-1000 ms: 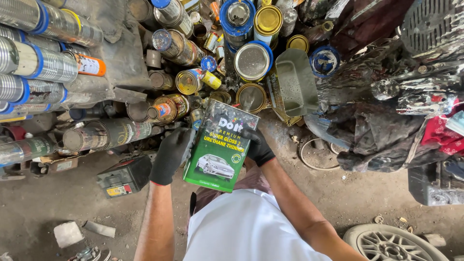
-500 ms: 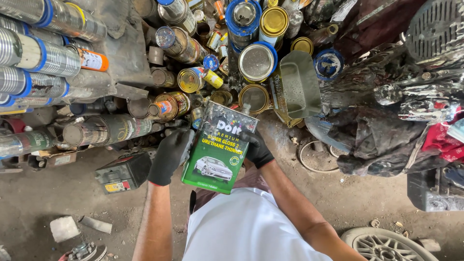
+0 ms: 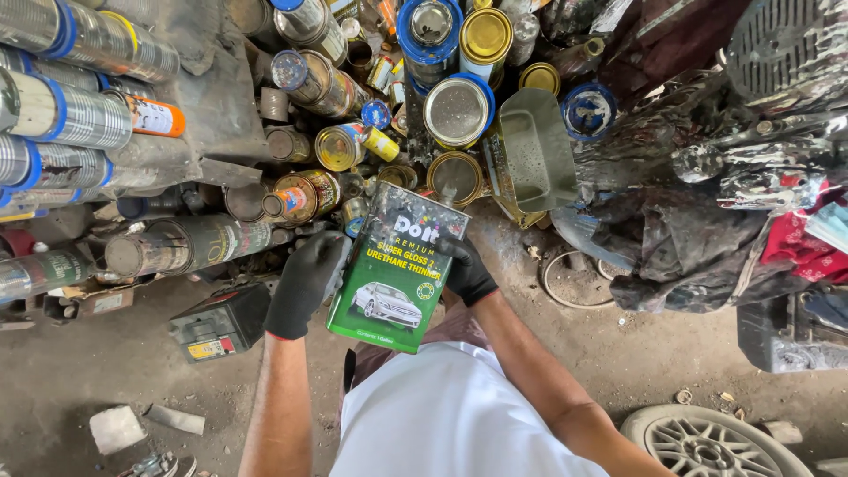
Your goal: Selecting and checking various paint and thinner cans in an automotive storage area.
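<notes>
Both bare forearms are reaching forward, elbows bent. The black-gloved left hand [image 3: 305,283] is clasping with fingers curled, while the gloved right hand [image 3: 468,269] is pressing opposite, grip closed.

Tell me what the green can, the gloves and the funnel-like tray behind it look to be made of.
Green rectangular can: looks like thin printed sheet metal, glossy, with folded seams. Left hand and right hand wear black gloves, matte, probably coated knit fabric; weave too small to confirm. Olive tray: dull and stained, metal or plastic, cannot tell.
</notes>
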